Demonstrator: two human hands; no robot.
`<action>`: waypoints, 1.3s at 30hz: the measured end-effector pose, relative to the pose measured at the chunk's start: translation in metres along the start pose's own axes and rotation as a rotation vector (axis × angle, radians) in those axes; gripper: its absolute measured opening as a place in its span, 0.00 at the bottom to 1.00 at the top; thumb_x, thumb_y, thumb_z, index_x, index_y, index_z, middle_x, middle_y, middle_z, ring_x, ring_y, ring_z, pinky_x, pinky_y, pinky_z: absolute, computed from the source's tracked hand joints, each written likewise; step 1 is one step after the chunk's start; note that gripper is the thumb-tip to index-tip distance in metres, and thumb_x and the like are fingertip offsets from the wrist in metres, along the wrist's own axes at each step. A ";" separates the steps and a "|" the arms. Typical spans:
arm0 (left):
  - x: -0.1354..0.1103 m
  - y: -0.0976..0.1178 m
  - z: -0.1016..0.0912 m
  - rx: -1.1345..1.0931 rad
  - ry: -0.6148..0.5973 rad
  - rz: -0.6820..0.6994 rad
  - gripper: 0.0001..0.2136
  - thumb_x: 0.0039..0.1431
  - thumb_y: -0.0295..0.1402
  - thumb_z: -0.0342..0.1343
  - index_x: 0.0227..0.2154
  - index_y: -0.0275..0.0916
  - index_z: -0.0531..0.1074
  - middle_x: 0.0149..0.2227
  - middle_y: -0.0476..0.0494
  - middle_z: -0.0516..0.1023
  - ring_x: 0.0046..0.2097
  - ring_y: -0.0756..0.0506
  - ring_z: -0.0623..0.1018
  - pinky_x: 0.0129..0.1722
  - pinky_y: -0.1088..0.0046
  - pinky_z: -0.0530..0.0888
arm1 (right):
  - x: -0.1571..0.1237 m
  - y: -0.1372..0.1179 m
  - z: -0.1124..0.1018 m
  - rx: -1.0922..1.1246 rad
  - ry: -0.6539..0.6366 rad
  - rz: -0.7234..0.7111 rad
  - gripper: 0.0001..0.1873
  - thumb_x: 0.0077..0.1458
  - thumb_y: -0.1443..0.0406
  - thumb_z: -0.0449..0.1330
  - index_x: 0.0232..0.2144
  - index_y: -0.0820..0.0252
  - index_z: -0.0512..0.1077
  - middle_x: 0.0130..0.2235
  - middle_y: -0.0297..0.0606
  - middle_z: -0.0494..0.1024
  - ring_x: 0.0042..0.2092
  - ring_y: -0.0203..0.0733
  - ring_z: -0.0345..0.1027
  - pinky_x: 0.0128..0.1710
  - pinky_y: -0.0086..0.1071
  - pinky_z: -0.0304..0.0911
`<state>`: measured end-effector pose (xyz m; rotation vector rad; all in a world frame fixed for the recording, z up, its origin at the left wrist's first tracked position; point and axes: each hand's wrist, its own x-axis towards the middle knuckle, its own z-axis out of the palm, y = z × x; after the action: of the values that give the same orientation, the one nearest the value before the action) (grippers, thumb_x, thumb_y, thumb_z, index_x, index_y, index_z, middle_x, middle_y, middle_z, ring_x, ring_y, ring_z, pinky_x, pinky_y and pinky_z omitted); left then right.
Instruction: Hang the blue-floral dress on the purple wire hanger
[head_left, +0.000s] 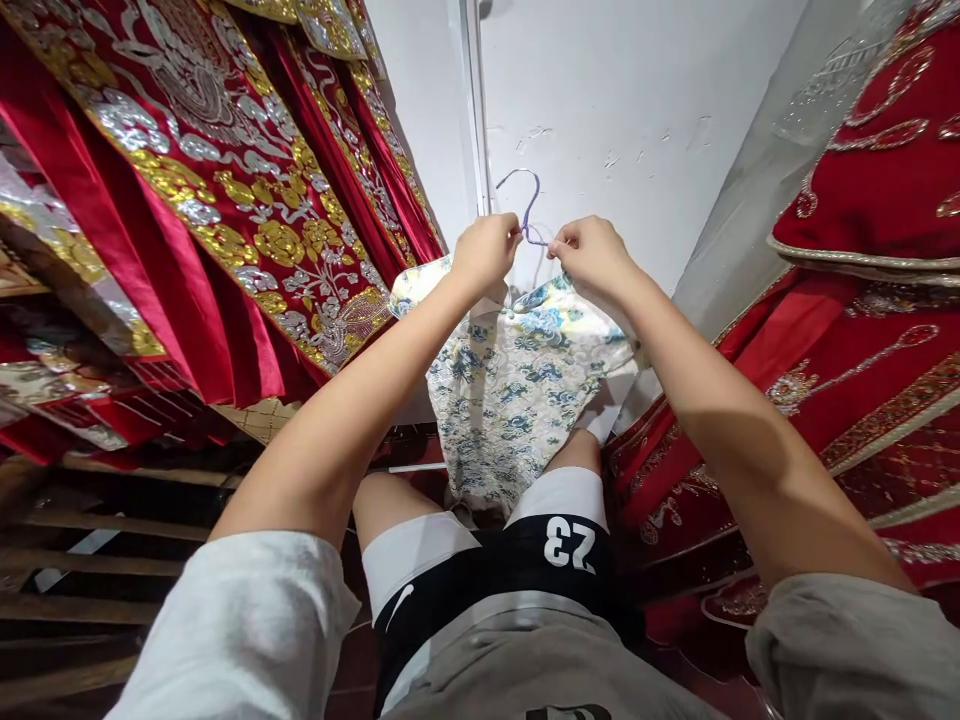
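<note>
A white wall is seen at twelve to one o'clock. Red embroidered cloth, worked in gold and silver, is hung at ten o'clock, and red beaded garments are ranged at three to four. At the centre, a pale floral garment, patterned in blue and yellow, is held up above the lap. The hanger's neck is pinched by the left hand at twelve o'clock; its sloping arm is pinched by the right hand, between one and two. The thin purple hanger is pointed hook-up, towards twelve; whether cloth is also gripped cannot be told.
</note>
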<state>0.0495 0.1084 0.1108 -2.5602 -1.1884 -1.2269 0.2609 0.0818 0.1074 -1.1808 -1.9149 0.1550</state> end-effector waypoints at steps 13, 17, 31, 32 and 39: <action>-0.112 0.024 -0.055 -0.055 -0.201 0.418 0.19 0.71 0.46 0.40 0.44 0.40 0.72 0.46 0.32 0.77 0.56 0.35 0.74 0.61 0.52 0.70 | -0.046 -0.055 0.055 0.940 -0.613 -0.243 0.32 0.47 0.53 0.70 0.54 0.56 0.75 0.56 0.45 0.79 0.62 0.52 0.67 0.65 0.48 0.61; -0.115 0.023 -0.082 -0.007 -0.132 0.353 0.21 0.69 0.50 0.40 0.40 0.43 0.73 0.44 0.34 0.77 0.53 0.34 0.74 0.61 0.48 0.68 | -0.047 -0.079 0.077 1.007 -0.498 -0.291 0.28 0.55 0.46 0.65 0.49 0.58 0.74 0.49 0.41 0.79 0.58 0.51 0.69 0.61 0.43 0.64; -0.121 0.025 -0.094 -0.360 -0.306 -0.009 0.23 0.68 0.54 0.45 0.34 0.41 0.74 0.41 0.37 0.80 0.48 0.39 0.79 0.55 0.56 0.76 | -0.067 -0.063 0.103 0.687 -0.173 -0.217 0.28 0.54 0.39 0.64 0.31 0.59 0.75 0.32 0.38 0.79 0.34 0.40 0.69 0.36 0.32 0.64; -0.111 0.015 -0.093 -0.396 -0.296 -0.075 0.22 0.67 0.54 0.48 0.34 0.40 0.74 0.39 0.37 0.80 0.46 0.40 0.80 0.51 0.57 0.78 | -0.058 -0.058 0.099 0.596 -0.118 -0.218 0.26 0.57 0.41 0.63 0.33 0.59 0.76 0.33 0.38 0.79 0.34 0.40 0.69 0.37 0.33 0.64; -0.032 -0.058 -0.076 -0.324 -0.063 -0.360 0.12 0.64 0.41 0.58 0.32 0.37 0.74 0.26 0.39 0.76 0.33 0.41 0.80 0.38 0.56 0.81 | 0.011 -0.051 0.082 -0.033 0.037 -0.245 0.13 0.65 0.57 0.59 0.42 0.56 0.80 0.42 0.42 0.82 0.45 0.50 0.72 0.49 0.40 0.64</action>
<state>-0.0504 0.1018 0.1257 -2.7024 -1.6434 -1.5326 0.1661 0.0887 0.0883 -0.9534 -2.0171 -0.0305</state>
